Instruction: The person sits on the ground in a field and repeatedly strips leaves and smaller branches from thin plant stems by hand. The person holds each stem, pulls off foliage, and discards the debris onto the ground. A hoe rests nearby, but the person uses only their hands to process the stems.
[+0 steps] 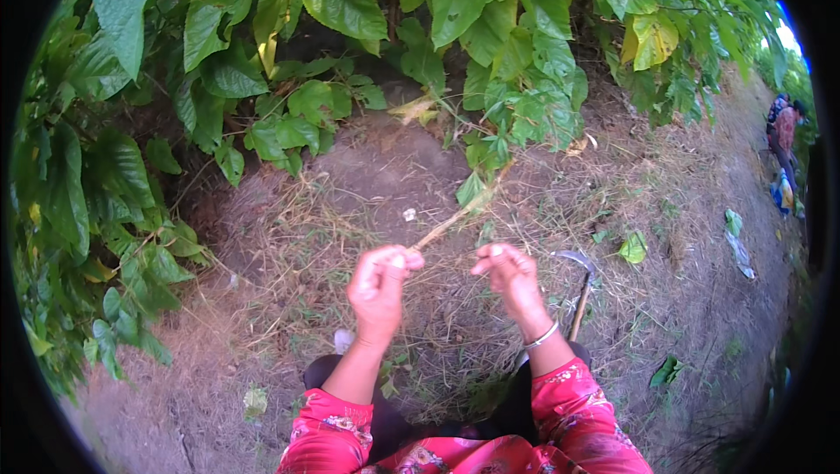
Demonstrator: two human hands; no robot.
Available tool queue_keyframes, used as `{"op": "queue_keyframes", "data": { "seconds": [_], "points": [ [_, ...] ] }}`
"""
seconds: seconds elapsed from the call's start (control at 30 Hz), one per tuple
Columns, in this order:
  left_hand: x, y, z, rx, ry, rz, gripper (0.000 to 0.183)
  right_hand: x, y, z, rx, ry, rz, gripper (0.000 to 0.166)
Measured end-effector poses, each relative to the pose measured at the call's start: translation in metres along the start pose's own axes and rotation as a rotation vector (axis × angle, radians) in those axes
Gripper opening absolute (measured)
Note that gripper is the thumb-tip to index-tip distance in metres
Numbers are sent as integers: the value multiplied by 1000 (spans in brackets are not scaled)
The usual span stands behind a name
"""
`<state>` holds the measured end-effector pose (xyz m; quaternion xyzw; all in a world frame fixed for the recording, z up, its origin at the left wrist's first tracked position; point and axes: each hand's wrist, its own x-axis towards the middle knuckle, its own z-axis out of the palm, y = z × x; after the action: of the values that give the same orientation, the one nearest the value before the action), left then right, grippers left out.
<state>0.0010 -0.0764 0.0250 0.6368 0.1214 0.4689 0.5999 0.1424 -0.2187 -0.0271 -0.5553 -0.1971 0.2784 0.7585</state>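
My left hand [379,280] pinches the near end of a thin strip of dry, straw-coloured plant fibre [453,219] between thumb and fingers. From there the strip slants up and to the right, towards the low leaves. Level with it, my right hand [512,272] is held a short way off, thumb and fingers drawn together; whether a fine strand lies between them is too small to make out. To the right of this hand, a sickle [583,283] with a curved metal blade and wooden handle rests beside my knee.
Broad-leaved green plants [341,1] overhang the far side and the left. Dry cut grass [308,224] litters the bare soil. A fallen leaf [633,248] and a crumpled plastic piece [739,254] lie to the right. Another person [784,126] stands at the far right edge.
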Motion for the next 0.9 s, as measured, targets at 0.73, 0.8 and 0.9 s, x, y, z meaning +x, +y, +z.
{"op": "queue_keyframes", "data": {
  "seconds": [0.73, 0.8, 0.9],
  "points": [
    [-10, -49, 25, -23, -334, -435, 11, -25, -6, 8, -335, -347, -36, 14],
    [-10, -49, 24, -31, -314, -434, 11, -26, -5, 10, -346, -350, -31, 14],
    [-7, -47, 21, -78, -271, -485, 11, -26, -5, 11, -364, -342, -22, 14]
  ]
}}
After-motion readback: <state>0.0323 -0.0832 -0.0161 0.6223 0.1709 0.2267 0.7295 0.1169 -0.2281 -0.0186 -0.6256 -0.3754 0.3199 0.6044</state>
